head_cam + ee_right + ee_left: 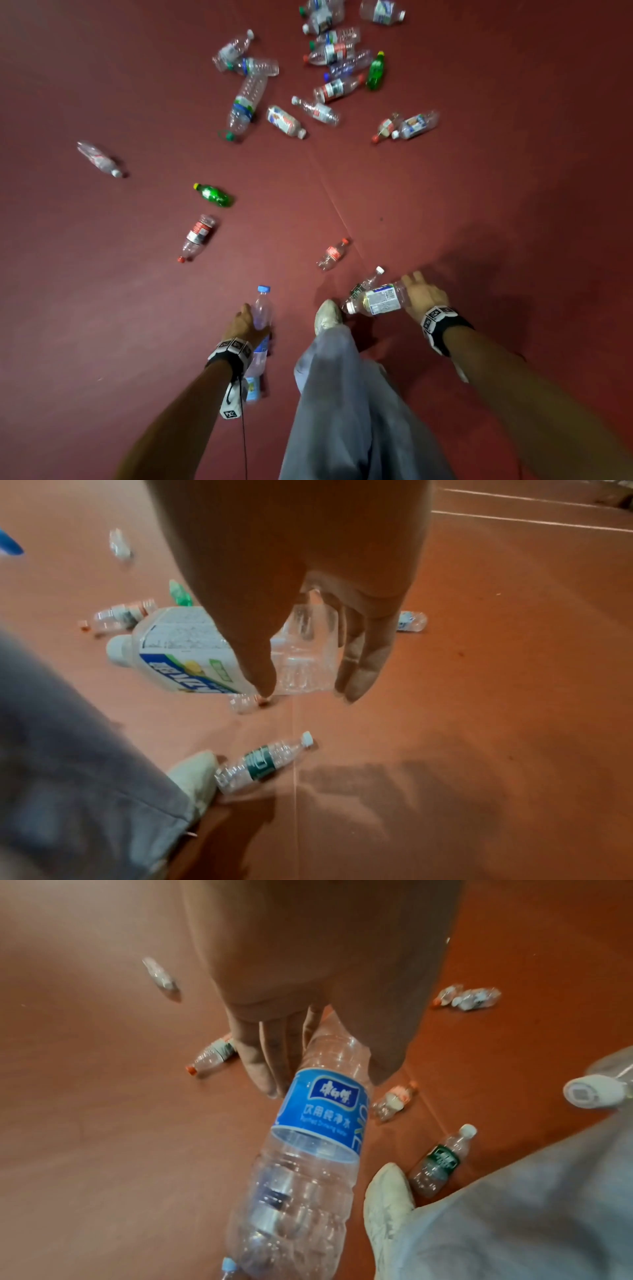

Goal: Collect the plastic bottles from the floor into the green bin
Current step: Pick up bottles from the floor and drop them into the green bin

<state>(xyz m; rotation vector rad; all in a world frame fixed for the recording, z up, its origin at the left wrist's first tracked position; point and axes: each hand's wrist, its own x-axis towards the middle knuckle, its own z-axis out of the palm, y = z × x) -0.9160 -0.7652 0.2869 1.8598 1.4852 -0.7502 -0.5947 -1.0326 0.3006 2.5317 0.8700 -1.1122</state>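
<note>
Bottles lie scattered over the red floor [479, 212], most of them in a loose heap [329, 61] far ahead of both hands. The left hand [244, 323] is wrapped around the upper part of a clear bottle with a blue label [320, 1115], its blue cap pointing away from the wrist. The right hand [423, 296] grips the base end of a squarish bottle with a white label [186, 653], held sideways, its white cap pointing toward the left hand. Just below that hand, a green-labelled bottle [262, 762] lies on the floor, touching the toe of a pale shoe [195, 773]. Beyond the left hand lie a green bottle [214, 195] and a red-labelled one [198, 236].
</note>
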